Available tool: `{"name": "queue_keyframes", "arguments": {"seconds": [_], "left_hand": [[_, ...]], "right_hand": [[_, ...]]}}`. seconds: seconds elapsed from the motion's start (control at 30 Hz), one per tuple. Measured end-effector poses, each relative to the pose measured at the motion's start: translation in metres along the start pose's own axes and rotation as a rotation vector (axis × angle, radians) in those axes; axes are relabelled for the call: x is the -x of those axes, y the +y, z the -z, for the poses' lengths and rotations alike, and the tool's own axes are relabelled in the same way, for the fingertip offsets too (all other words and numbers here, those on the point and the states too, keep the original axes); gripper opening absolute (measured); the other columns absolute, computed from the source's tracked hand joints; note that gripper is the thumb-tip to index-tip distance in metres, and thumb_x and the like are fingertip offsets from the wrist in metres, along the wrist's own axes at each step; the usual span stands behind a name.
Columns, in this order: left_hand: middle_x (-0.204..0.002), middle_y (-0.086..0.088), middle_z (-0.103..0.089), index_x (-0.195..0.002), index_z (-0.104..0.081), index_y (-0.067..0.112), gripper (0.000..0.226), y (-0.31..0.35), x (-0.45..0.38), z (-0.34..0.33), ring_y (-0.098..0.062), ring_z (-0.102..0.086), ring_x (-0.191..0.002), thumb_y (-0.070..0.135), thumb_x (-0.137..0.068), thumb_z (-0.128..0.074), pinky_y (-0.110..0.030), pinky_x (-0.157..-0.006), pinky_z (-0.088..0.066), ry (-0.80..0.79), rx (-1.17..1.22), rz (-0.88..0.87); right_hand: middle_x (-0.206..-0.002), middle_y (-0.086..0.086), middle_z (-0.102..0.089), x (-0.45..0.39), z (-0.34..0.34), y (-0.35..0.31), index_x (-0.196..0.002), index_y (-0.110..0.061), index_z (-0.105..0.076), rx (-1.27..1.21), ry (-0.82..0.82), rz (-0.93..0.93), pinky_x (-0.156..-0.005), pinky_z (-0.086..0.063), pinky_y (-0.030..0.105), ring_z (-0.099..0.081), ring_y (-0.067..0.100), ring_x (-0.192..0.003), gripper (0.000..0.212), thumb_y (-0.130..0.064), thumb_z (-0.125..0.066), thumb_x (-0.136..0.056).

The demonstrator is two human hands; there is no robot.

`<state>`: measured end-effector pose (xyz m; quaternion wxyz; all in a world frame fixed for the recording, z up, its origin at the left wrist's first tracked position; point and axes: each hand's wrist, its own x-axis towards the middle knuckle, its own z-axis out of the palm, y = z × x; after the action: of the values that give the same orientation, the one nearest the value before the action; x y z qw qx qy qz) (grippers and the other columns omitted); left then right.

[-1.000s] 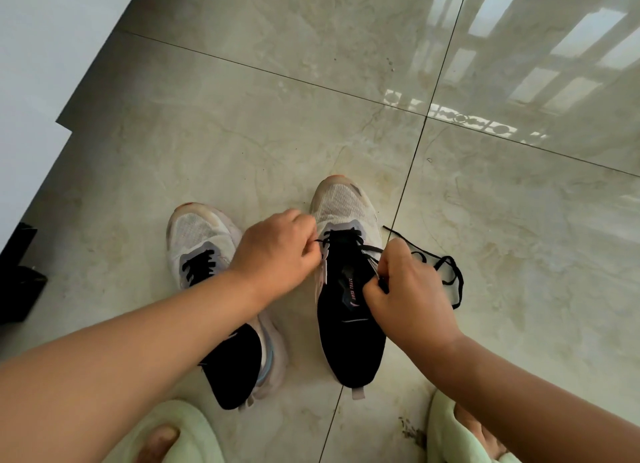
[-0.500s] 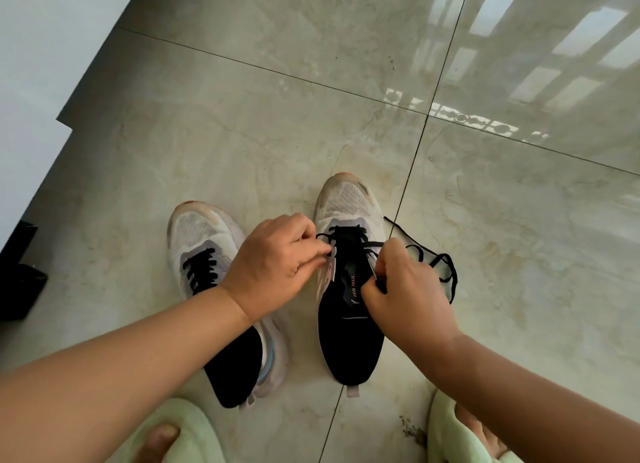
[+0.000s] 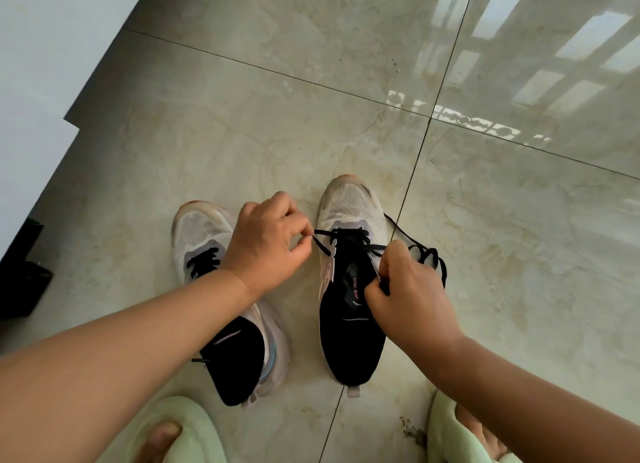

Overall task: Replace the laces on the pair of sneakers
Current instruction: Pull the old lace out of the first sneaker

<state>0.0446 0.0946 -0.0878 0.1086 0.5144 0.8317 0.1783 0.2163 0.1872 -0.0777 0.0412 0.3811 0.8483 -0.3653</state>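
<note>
Head view, looking down at your hands over a glossy tiled floor [image 3: 242, 133].

Item: right sneaker [image 3: 351, 289], white mesh toe, black tongue and collar, standing flat on the floor with its toe pointing away from you. A black lace [image 3: 349, 235] crosses its lowest eyelets only; the upper eyelets show no lace.

Item: your left hand [image 3: 268, 246], fingers curled, thumb and forefinger pinching one strand of that lace at the shoe's left edge, the strand drawn taut toward the eyelets.

Item: your right hand [image 3: 412, 300], fingers curled round the other strand at the shoe's right edge, beside the tongue. The two hands are apart, one on each side of the shoe.

Item: the loose remainder of the lace lies looped on the floor just right of the shoe, beyond your right hand.

Item: left sneaker [image 3: 225, 296], same make, just beside the first, partly under your left forearm. Black lacing [image 3: 204, 260] shows at its lower eyelets.

Item: pale green slippers, one [image 3: 187, 424] at bottom left with toes showing, one [image 3: 460, 438] at bottom right.

Item: a dark object [image 3: 20, 282] at the left edge, kind not discernible.
</note>
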Motion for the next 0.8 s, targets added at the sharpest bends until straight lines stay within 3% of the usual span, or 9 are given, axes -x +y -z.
{"name": "queue_keyframes", "arguments": {"seconds": [0.13, 0.27, 0.4, 0.67, 0.8], "left_hand": [[-0.085, -0.004, -0.056, -0.089, -0.072, 0.015, 0.021, 0.005, 0.006, 0.001, -0.016, -0.052, -0.072, 0.017, -0.071, -0.063, -0.033, -0.073, -0.039, -0.010, 0.013, -0.205], [-0.079, -0.002, -0.059, -0.081, -0.074, 0.019, 0.012, 0.013, 0.007, -0.002, -0.021, -0.054, -0.073, 0.025, -0.079, -0.063, -0.032, -0.074, -0.033, 0.042, -0.048, -0.323], [-0.077, -0.001, -0.058, -0.074, -0.071, 0.018, 0.010, 0.012, 0.001, -0.002, -0.022, -0.056, -0.072, 0.021, -0.080, -0.064, -0.033, -0.076, -0.034, 0.070, -0.081, -0.337], [-0.077, 0.000, -0.059, -0.077, -0.071, 0.019, 0.004, 0.012, -0.001, -0.005, -0.020, -0.057, -0.072, 0.019, -0.077, -0.068, -0.033, -0.077, -0.032, 0.060, -0.104, -0.381], [-0.074, 0.003, -0.056, -0.069, -0.067, 0.021, 0.009, 0.017, -0.001, -0.008, -0.019, -0.056, -0.071, 0.021, -0.075, -0.060, -0.033, -0.078, -0.028, 0.075, -0.103, -0.249]], "right_hand": [[-0.057, -0.001, -0.042, 0.000, 0.000, 0.001, -0.076, -0.014, -0.033, 0.004, -0.015, -0.018, -0.043, -0.025, 0.028, -0.037, 0.015, -0.049, 0.018, -0.009, -0.049, -0.083], [-0.057, -0.004, -0.041, 0.000, 0.000, 0.001, -0.076, -0.015, -0.032, 0.030, -0.008, -0.005, -0.043, -0.020, 0.024, -0.036, 0.011, -0.048, 0.019, -0.010, -0.050, -0.083], [-0.056, -0.004, -0.039, 0.001, 0.000, 0.001, -0.074, -0.015, -0.031, 0.028, -0.002, -0.010, -0.042, -0.019, 0.024, -0.034, 0.011, -0.047, 0.021, -0.009, -0.050, -0.082], [-0.055, -0.005, -0.039, 0.000, 0.000, 0.001, -0.073, -0.017, -0.029, 0.028, -0.008, 0.003, -0.040, -0.020, 0.022, -0.034, 0.010, -0.047, 0.024, -0.010, -0.050, -0.082], [-0.055, -0.005, -0.039, 0.000, -0.001, 0.001, -0.070, -0.020, -0.026, 0.018, 0.005, -0.008, -0.040, -0.021, 0.022, -0.034, 0.010, -0.047, 0.029, -0.011, -0.050, -0.082]]}}
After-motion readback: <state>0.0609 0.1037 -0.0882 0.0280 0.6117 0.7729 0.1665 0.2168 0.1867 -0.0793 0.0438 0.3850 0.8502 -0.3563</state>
